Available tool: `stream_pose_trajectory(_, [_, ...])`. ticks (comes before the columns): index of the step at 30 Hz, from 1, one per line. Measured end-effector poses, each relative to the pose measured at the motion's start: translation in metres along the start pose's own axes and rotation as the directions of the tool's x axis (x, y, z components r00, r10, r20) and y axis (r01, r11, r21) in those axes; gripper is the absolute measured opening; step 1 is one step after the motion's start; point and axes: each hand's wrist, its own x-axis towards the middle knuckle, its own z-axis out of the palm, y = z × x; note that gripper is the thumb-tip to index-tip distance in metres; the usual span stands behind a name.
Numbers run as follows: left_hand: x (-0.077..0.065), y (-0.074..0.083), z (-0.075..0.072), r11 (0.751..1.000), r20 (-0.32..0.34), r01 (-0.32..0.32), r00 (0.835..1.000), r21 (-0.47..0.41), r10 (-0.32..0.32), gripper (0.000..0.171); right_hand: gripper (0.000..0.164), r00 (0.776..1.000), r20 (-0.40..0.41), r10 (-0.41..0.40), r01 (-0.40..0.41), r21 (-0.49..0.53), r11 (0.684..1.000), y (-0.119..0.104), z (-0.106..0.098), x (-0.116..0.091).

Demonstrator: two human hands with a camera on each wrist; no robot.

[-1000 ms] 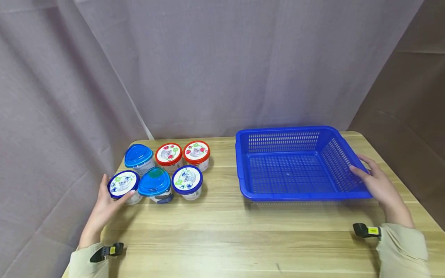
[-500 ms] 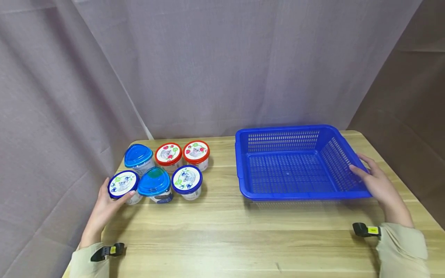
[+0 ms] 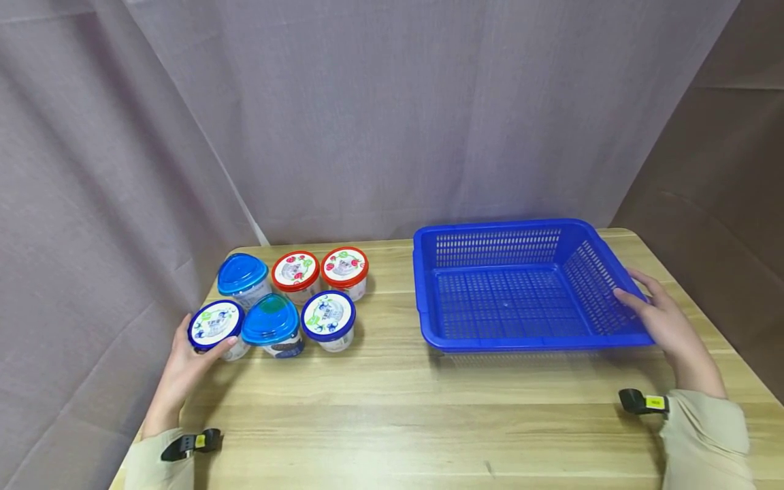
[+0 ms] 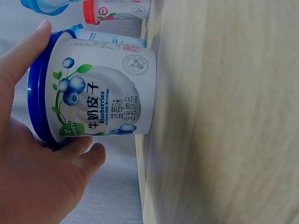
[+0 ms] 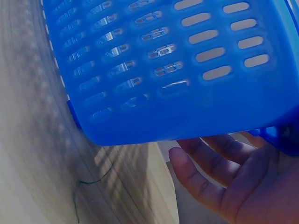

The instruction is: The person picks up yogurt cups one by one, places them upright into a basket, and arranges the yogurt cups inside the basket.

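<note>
My left hand (image 3: 186,367) grips a tub of blueberry milk drink with a dark blue lid (image 3: 216,324), at the left end of the cluster in the head view. In the left wrist view the thumb and fingers span the rim of this white tub (image 4: 105,91), which stands upright on the table. At the right, my right hand (image 3: 667,330) holds the side rim of a blue plastic basket (image 3: 520,343), thumb over the edge. The right wrist view shows its fingers (image 5: 201,175) behind and under the slotted basket wall (image 5: 154,114).
Beside the held tub stand two tubs with light blue lids (image 3: 271,320) (image 3: 242,272), two red-lidded tubs (image 3: 297,270) (image 3: 345,265) and another dark-blue-lidded tub (image 3: 329,316). Grey curtain (image 3: 367,122) hangs behind the wooden table (image 3: 380,415).
The fingers of my left hand have drawn in a little closer round the blueberry tub's lid. My right hand stays on the basket rim; the tubs and basket stay in place.
</note>
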Motion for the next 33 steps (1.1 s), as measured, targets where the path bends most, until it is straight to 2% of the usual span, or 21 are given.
stream_pose_trajectory(12, [-0.0052, -0.0049, 0.0037, 0.998, -0.008, 0.000, 1.000, -0.057, -0.001, 0.116, 0.078, 1.000, 0.006, -0.006, 0.006, 0.030, 1.000, 0.0007, 0.0004, -0.0005])
stream_pose_trajectory(20, [-0.0041, -0.0031, 0.0045, 0.996, 0.007, 0.050, 0.999, -0.068, -0.049, 0.119, 0.071, 0.998, -0.013, -0.068, 0.067, -0.105, 0.992, -0.0025, -0.0023, 0.0013])
stream_pose_trajectory(26, [-0.0032, -0.0027, 0.0050, 0.997, -0.002, 0.051, 0.999, -0.051, -0.051, 0.119, 0.070, 0.997, -0.019, -0.070, 0.067, -0.143, 0.988, -0.0049, -0.0023, -0.0002])
stream_pose_trajectory(33, [-0.0048, -0.0001, 0.0032, 0.999, -0.010, 0.040, 0.999, -0.017, -0.040, 0.118, 0.072, 0.999, -0.023, -0.049, 0.046, -0.134, 0.990, -0.0051, -0.0002, -0.0018])
